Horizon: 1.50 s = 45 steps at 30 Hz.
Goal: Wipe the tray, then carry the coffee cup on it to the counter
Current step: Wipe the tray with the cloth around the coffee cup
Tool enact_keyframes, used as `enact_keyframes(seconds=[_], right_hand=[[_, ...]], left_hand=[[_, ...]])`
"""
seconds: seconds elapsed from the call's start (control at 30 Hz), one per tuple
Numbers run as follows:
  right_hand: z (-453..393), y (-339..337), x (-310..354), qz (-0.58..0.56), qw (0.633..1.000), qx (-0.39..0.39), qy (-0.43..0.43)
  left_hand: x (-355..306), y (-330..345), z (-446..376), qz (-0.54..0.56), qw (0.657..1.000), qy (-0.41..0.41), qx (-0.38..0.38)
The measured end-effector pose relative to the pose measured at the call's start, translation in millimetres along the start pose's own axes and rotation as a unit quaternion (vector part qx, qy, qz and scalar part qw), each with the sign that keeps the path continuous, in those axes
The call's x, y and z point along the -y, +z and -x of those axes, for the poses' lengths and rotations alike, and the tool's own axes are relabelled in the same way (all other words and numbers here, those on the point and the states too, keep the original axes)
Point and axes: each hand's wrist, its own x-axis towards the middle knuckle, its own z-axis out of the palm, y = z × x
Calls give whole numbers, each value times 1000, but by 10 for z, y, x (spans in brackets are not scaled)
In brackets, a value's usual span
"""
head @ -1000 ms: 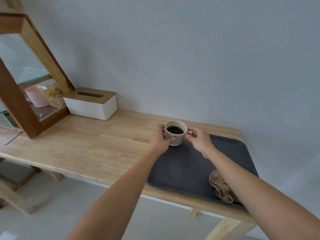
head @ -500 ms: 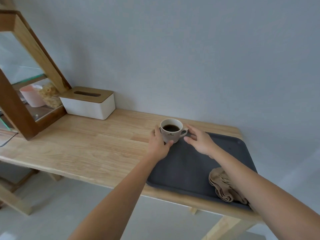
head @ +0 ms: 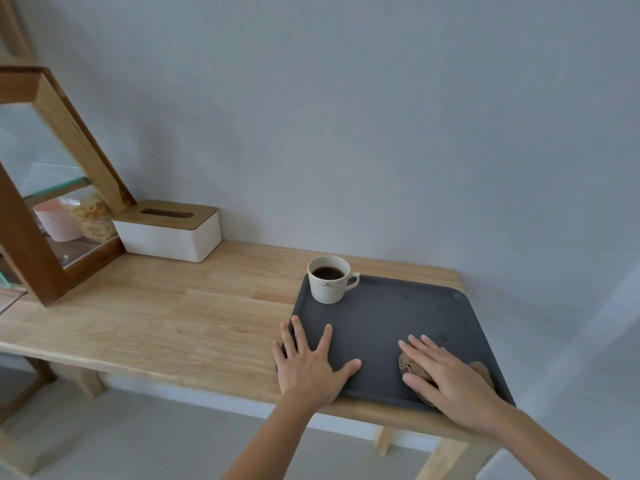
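A dark grey tray (head: 388, 317) lies on the right end of a wooden table (head: 180, 317). A white cup (head: 327, 280) of black coffee stands on the tray's far left corner, handle to the right. My left hand (head: 310, 363) rests flat, fingers spread, on the tray's near left corner. My right hand (head: 446, 377) lies flat on a crumpled beige cloth (head: 414, 367) at the tray's near right; the hand hides most of the cloth.
A white tissue box (head: 169, 232) with a wooden lid stands at the back left by the wall. Left of it is a wood-framed glass cabinet (head: 52, 188) holding a pink container and a bag of snacks. The table's front edge is just beneath my wrists.
Both hands let go of the cup and drew back to the tray's near edge. The left hand pressed flat on the tray; the right hand came down on the cloth.
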Motion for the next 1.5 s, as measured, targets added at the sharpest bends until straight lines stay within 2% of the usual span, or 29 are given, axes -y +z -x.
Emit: enact_keyframes(seconds=[0.1,0.23,0.5,0.67,0.8,1.0,1.2,1.43,1.5], right_hand=[[-250,65,37,19,1000,-16,1],[-769,70,128,28,1000,1,11],[-1660,-11,116,-4,998,-26,64],[-1535,-193,-267,-5,993,-73,91],[-1204,-173,-436,-16,991,-67,116],[-554,98,27,2,997,-67,40],[-820,10,38,-11,998,-48,28],[-1201,-243,-480,-29,983,-67,168],[-1142,-205,-502,-29,981,-76,176]], left_hand=[[0,-7,-11,-3,1000,-5,5],[21,12,-34,-4,1000,-2,10],[50,76,-73,10,1000,-7,9],[21,34,-52,15,1000,-18,-5],[30,49,-63,7,1000,-22,-4],[18,46,-60,-3,1000,-14,2],[28,38,-66,-7,1000,-8,7],[26,53,-71,-4,1000,-15,3],[21,58,-71,-7,1000,-17,3]])
